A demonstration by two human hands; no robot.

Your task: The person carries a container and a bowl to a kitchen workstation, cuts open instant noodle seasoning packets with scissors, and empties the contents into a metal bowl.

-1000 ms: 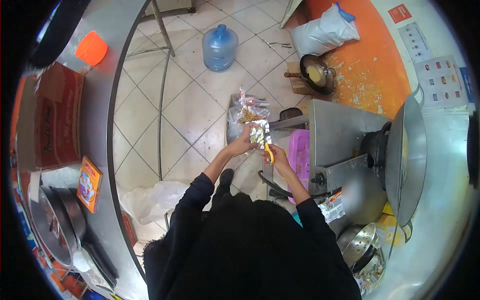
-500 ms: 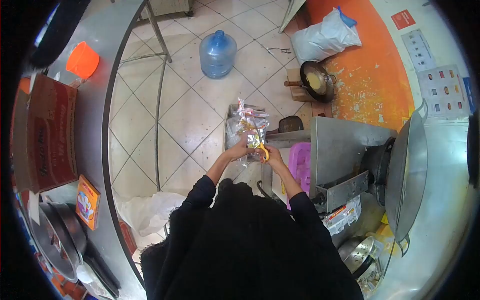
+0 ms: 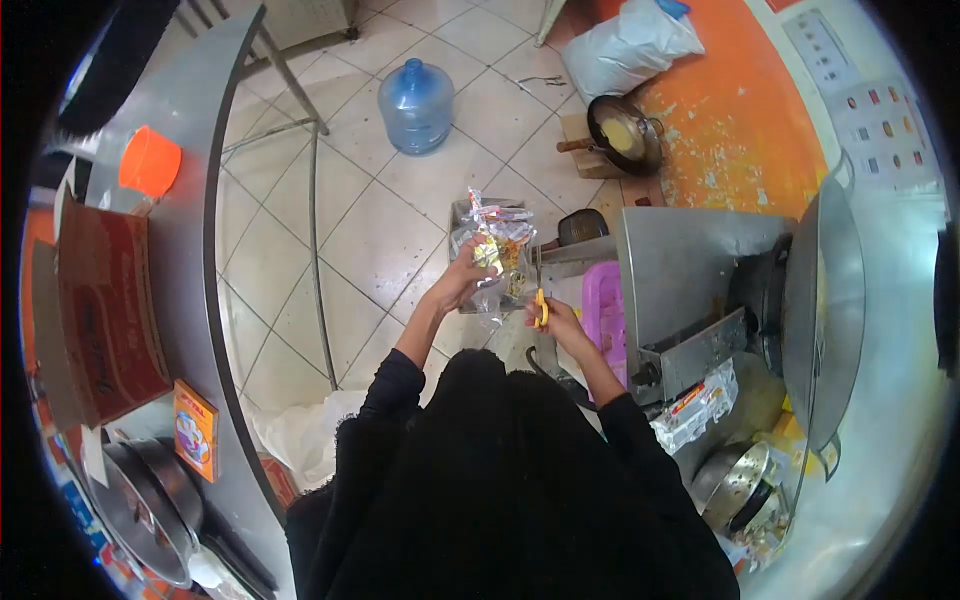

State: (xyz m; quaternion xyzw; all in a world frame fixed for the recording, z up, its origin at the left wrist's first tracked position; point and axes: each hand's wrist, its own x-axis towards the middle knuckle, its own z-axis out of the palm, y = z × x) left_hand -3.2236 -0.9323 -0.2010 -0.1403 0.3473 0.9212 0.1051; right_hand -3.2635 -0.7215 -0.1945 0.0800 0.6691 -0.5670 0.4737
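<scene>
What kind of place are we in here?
Probably a small restaurant kitchen: a huge wok by the stove, a frying pan near the wall, and a long metal counter.

Box (image 3: 112,305) left, wok (image 3: 822,310) right, bottle (image 3: 416,108) ahead

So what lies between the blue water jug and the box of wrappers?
Only floor tiles lie between the blue jug and the box, in the head view.
</scene>
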